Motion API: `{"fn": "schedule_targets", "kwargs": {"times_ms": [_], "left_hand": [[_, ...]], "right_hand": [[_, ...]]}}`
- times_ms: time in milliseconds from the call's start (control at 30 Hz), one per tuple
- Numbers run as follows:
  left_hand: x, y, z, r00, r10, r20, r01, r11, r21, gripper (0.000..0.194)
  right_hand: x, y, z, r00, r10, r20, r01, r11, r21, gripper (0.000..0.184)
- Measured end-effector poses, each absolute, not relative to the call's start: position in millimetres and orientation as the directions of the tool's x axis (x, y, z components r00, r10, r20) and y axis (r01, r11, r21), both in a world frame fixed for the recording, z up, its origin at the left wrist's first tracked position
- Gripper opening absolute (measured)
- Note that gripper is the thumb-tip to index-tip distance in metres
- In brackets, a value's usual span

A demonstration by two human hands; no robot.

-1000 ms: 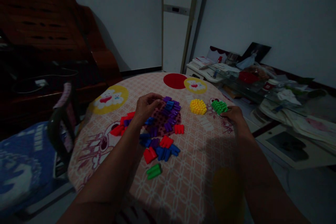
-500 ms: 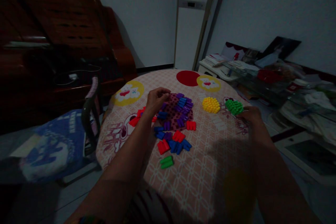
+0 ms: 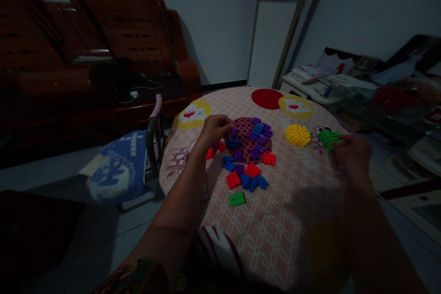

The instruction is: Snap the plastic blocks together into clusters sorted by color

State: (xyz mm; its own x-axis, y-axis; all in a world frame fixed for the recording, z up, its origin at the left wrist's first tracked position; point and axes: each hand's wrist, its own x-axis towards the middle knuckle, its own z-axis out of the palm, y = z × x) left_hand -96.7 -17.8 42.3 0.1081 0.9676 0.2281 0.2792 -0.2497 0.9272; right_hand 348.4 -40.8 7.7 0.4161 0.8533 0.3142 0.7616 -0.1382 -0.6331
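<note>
My right hand (image 3: 354,154) is at the right of the table, its fingers closed on the near right edge of a green cluster of knobbly plastic pieces (image 3: 329,138). Left of that cluster lies a similar yellow cluster (image 3: 298,135). Over the left edge of a dark red patterned patch (image 3: 245,135) hovers my left hand (image 3: 217,129), fingers bent and pressed together; what they hold, if anything, is hidden. Purple building blocks (image 3: 263,137) and a blue block (image 3: 257,129) lie on the patch. Nearer me are red blocks (image 3: 233,180), blue blocks (image 3: 253,182) and a green block (image 3: 237,199).
A patterned cloth covers the round table (image 3: 265,239). To the left stands a chair with a blue seat cover (image 3: 120,165), and behind it a wooden bench (image 3: 127,23). A cluttered glass shelf (image 3: 372,101) is on the right, a tall white cabinet (image 3: 274,36) at the back.
The camera has turned left, so everything sits farther right in view. My right hand stays at the green cluster, and my left hand remains by the patch's left edge.
</note>
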Motion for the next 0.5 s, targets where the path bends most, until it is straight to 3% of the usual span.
{"fn": "schedule_targets", "kwargs": {"times_ms": [33, 133, 200, 267, 367, 500], "left_hand": [[-96, -29, 41, 0.178, 0.963, 0.200, 0.318, -0.249, 0.915, 0.014], [-92, -59, 34, 0.386, 0.914, 0.124, 0.385, -0.281, 0.879, 0.018], [-91, -68, 27, 0.384, 0.910, 0.158, 0.379, -0.311, 0.871, 0.020], [-91, -67, 20, 0.262, 0.936, 0.235, 0.382, -0.325, 0.865, 0.022], [-95, -54, 8, -0.025, 0.913, 0.408, 0.518, -0.337, 0.786, 0.018], [-105, -44, -10, -0.155, 0.829, 0.537, 0.667, -0.314, 0.676, 0.021]], "right_hand": [[327, -50, 11, 0.472, 0.831, 0.293, 0.733, -0.186, -0.654, 0.038], [258, -81, 17, 0.307, 0.937, 0.169, 0.631, -0.068, -0.773, 0.033], [214, -104, 17, 0.025, 0.992, 0.125, 0.575, 0.088, -0.814, 0.025], [174, -127, 14, -0.302, 0.944, 0.136, 0.514, 0.281, -0.810, 0.019], [128, -154, 7, -0.567, 0.810, 0.149, 0.511, 0.487, -0.708, 0.017], [97, -170, -4, -0.638, 0.764, 0.099, 0.679, 0.618, -0.396, 0.031]]}}
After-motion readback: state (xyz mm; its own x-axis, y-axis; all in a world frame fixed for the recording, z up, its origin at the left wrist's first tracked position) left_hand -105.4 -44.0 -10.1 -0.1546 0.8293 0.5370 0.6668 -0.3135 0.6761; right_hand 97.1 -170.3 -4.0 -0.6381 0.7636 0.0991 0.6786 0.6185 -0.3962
